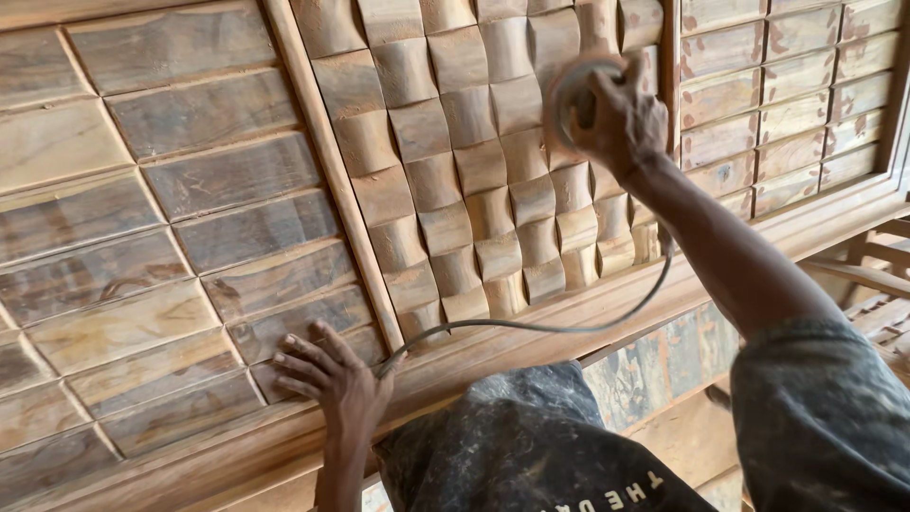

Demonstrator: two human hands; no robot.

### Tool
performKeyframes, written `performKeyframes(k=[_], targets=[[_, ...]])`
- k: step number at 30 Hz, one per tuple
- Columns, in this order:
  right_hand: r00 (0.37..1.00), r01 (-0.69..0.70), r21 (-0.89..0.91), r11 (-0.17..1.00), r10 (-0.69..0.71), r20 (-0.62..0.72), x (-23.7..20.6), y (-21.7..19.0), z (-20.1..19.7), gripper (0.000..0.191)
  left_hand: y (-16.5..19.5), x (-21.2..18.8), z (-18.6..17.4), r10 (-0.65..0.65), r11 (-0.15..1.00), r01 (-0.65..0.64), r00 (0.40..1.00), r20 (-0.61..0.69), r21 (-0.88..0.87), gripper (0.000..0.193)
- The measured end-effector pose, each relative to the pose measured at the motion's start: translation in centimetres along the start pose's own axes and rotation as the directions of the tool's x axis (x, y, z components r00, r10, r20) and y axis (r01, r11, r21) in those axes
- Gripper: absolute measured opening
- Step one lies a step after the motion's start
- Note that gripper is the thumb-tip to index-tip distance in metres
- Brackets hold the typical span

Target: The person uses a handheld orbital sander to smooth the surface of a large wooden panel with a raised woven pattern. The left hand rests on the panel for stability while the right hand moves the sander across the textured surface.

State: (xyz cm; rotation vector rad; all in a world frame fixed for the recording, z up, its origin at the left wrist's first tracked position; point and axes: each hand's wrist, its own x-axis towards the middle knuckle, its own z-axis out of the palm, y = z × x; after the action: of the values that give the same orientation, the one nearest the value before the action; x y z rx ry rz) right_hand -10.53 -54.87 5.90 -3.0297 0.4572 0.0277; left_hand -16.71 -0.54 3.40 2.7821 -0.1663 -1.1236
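My right hand [621, 118] grips a round power sander [573, 95] and presses it on the carved wooden door panel [455, 161], on the wavy basket-weave blocks at its upper right. The sander's grey cord [531, 327] runs down under my forearm and curves left along the door's lower rail. My left hand [332, 374] rests flat with fingers spread on the lower rail, beside the slatted left panel [171, 237]. It holds nothing.
Another slatted panel [787, 85], with reddish filler patches, lies at the far right. A wooden frame piece [877, 270] sits beyond the door's right edge. My dusty dark trousers [531, 446] fill the bottom of the view.
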Motion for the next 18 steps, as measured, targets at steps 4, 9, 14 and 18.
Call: performKeyframes(k=[4,9,14,18], targets=[[1.000,-0.010,-0.003,1.000,0.010,-0.017,0.9,0.2,0.6,0.033,-0.2,1.2,1.4,-0.041,0.991,0.017,0.982,0.183,0.131,0.139],[0.998,0.021,0.030,0.999,-0.019,-0.060,5.3,0.7,2.0,0.031,-0.7,0.8,1.4,0.063,0.996,-0.063,0.998,-0.001,0.061,0.132],[0.997,0.004,0.028,1.000,-0.001,-0.077,1.4,0.2,1.5,0.029,0.0,0.3,1.3,0.100,0.992,-0.090,0.988,-0.121,0.087,0.129],[0.998,-0.067,0.075,0.995,0.067,0.005,-2.5,-1.3,0.0,0.032,-0.1,0.4,1.5,0.107,0.991,-0.095,0.987,-0.119,0.097,0.129]])
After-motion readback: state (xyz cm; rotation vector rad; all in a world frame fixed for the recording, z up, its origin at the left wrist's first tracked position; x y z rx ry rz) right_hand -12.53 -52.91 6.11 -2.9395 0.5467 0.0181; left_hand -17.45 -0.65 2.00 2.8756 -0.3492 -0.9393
